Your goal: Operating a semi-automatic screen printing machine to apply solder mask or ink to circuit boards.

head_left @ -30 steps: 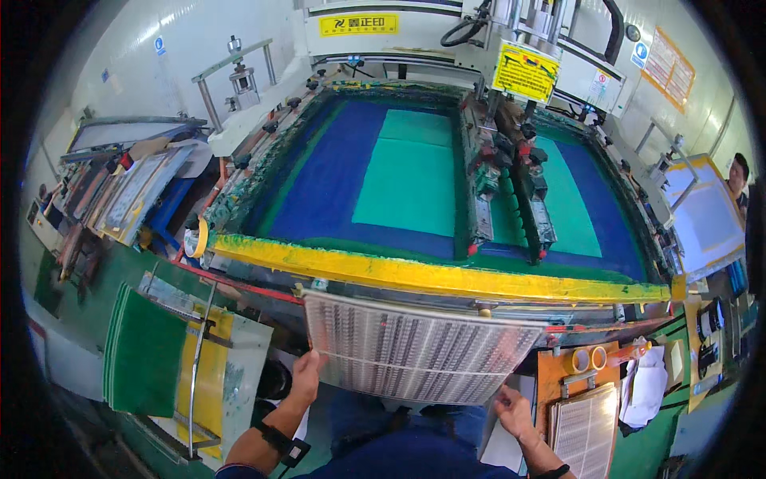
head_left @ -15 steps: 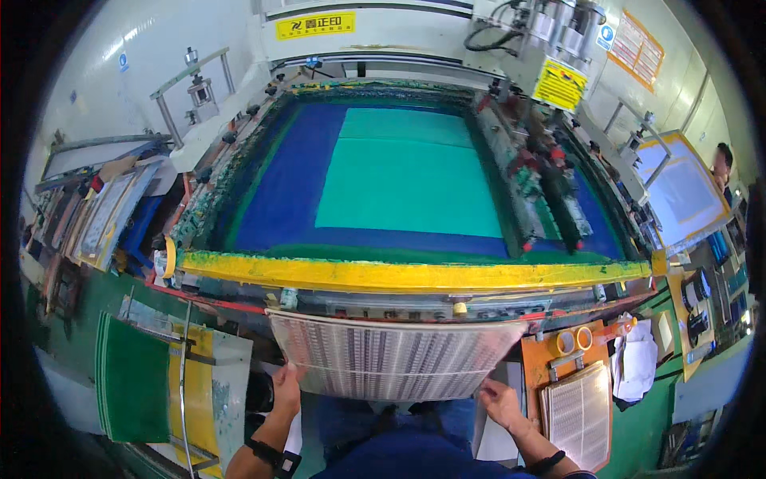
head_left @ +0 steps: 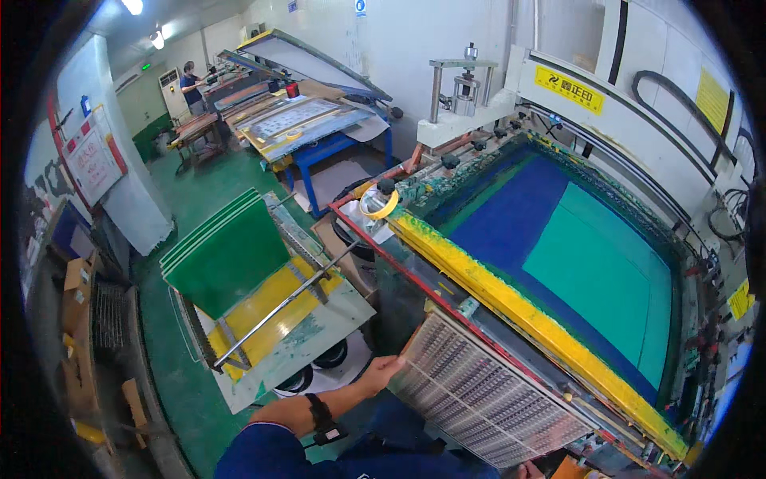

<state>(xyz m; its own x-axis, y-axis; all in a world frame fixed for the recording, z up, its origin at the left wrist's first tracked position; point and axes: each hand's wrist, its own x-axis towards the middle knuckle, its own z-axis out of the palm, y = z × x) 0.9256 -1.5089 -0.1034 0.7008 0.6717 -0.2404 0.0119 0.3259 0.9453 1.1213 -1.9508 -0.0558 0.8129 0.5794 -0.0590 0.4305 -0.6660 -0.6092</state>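
A flat circuit board panel (head_left: 491,389) with rows of small repeated marks is held tilted in front of me, just below the front of the printing machine. My left hand (head_left: 381,375) is closed on its left edge, with a black band and a small device on that wrist. At the lower picture edge my right hand (head_left: 529,471) shows only a few fingers, against the panel's near right edge. Behind the panel lies the machine's printing screen (head_left: 610,259), blue and teal inside a paint-smeared frame. A yellow strip (head_left: 527,319) runs along its front.
To my left stands a rack (head_left: 291,307) bearing several upright green boards (head_left: 227,259). A roll of tape (head_left: 378,203) sits at the screen's front left corner. Farther back are a blue-legged worktable (head_left: 315,136) and another person (head_left: 191,89). Cardboard boxes (head_left: 76,287) line the left side.
My view has swung to the left, bringing the green-board rack and the far room into sight. Both hands have stayed at the panel, and my right hand now shows only at the lower picture edge.
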